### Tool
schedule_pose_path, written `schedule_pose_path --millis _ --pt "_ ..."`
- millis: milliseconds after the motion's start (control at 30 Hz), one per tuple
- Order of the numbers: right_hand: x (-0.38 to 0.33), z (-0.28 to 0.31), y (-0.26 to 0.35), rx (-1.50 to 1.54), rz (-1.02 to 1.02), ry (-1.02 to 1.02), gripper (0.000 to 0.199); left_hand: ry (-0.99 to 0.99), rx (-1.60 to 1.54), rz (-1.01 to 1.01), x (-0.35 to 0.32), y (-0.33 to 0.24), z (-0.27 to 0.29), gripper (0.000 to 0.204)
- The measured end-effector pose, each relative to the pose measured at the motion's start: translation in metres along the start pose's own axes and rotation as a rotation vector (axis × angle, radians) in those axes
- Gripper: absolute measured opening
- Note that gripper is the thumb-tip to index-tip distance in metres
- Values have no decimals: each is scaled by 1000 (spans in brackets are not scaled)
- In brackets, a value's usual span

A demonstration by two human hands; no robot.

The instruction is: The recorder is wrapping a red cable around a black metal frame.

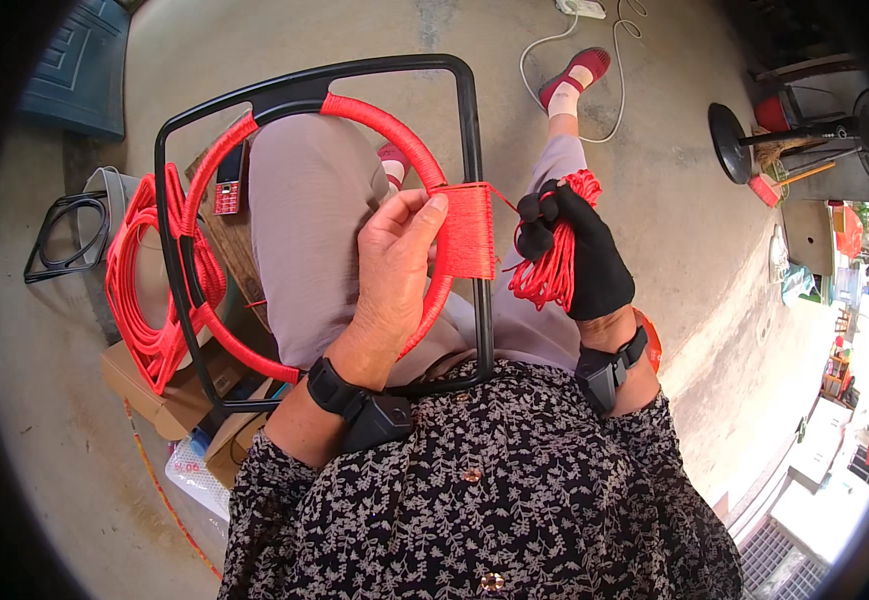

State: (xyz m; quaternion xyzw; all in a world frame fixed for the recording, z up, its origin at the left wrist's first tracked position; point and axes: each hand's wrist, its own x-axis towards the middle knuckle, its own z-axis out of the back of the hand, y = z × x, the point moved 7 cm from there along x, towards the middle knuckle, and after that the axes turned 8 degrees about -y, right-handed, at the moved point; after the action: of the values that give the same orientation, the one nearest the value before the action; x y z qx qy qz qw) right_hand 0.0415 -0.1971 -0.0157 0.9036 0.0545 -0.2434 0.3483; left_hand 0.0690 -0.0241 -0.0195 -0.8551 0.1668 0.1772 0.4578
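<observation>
bright daylight | soft shadows | overexposed lower right | sharp centre | fisheye bending, dark rim

Both hands are raised before the body: bare left (394, 265) fingers curled, gloved right (579, 255) fisted.

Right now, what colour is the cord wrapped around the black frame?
Red; the cord on the frame shows best in the head view.

Glossy black frame (469, 150), perhaps plastic, matt red cord (552, 270)
</observation>
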Motion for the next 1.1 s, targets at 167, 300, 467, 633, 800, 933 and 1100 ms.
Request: schedule_pose_path --millis 167,300,467,633,800,933,1100 --pt "1 0 -1 -30 -21 41 20 10 8 -5 1 2 1 16" --pt "1 2 -1 -35 -14 27 21 -25 30 -16 0 -1 -1 14" --pt "0 1 -1 -31 -22 18 21 -30 36 -16 -1 -3 -2 14" --pt "1 1 -2 16 -20 33 20 -32 35 -10 -1 -3 -2 14" --pt "1 0 -2 -51 -9 22 22 -28 21 -3 -2 -3 -3 13" --pt "1 -1 -2 -27 -12 50 21 -33 32 -11 -1 -3 -2 13" --pt "2 -1 -4 -22 -33 45 20 -33 37 -2 -2 -3 -2 14"
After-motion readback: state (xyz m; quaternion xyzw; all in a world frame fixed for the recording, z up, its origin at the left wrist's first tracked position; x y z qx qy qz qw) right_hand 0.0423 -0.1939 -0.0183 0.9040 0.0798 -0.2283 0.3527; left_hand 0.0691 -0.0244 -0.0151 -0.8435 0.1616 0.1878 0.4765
